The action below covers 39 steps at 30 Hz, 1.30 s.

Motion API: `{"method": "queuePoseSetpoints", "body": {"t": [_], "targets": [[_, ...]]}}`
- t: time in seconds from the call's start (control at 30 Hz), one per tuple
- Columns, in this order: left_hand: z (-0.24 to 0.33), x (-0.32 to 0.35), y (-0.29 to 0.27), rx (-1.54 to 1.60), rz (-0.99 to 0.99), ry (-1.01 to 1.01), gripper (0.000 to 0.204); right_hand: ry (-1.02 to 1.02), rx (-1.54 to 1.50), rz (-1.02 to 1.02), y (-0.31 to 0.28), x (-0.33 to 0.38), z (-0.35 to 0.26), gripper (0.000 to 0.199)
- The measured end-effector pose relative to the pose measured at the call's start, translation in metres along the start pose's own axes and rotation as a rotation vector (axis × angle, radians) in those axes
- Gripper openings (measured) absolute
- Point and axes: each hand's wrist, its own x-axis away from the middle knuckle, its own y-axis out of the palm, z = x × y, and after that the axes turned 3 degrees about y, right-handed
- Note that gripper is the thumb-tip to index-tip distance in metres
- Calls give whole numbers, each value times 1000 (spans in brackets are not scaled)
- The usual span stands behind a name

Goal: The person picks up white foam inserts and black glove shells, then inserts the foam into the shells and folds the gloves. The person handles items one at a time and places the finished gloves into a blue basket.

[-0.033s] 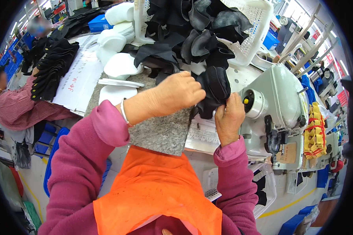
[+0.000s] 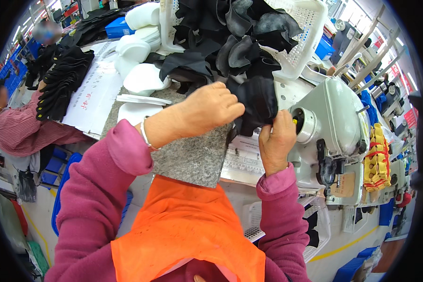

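Note:
A dark black fabric piece, perhaps a shoe part with a curved, padded shape, is held up between my two hands. My left hand is closed at its left edge, back of the hand up, with the fingertips hidden. At the lower right edge of the piece, my right hand pinches it between thumb and fingers. Just beyond lies a heap of similar black pieces, spilling from a white plastic basket. Under my left wrist is a grey stone-patterned board.
To the right of my right hand stands a pale green machine. White moulded pads are stacked at the left. A printed sheet lies below the black piece. Further left, a person in a striped sleeve sits beside stacked black pieces.
The black piece has turned and spread between my hands, its folded, rounded form now flatter. Both hands have shifted only slightly.

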Motion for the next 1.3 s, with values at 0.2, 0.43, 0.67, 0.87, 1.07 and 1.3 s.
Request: {"method": "queuePoseSetpoints", "body": {"t": [0.2, 0.43, 0.67, 0.87, 1.07, 1.3], "targets": [[27, 43, 44, 173, 45, -54, 12, -50, -98, -51, 24, 7, 6, 20], [25, 51, 56, 190, -76, -69, 10, 76, -143, -163, -18, 25, 2, 40], [31, 43, 51, 149, -207, -44, 14, 360, -413, -86, -19, 40, -27, 22], [15, 21, 6, 380, -242, 86, 38, 456, -531, -65, 1, 39, -21, 28], [-12, -51, 16, 385, 445, -126, 26, 951, -1023, -304, -4, 30, -30, 34], [-34, -70, 40, 588, 452, -286, 63, 331, -663, -142, -19, 0, -21, 29]]}}
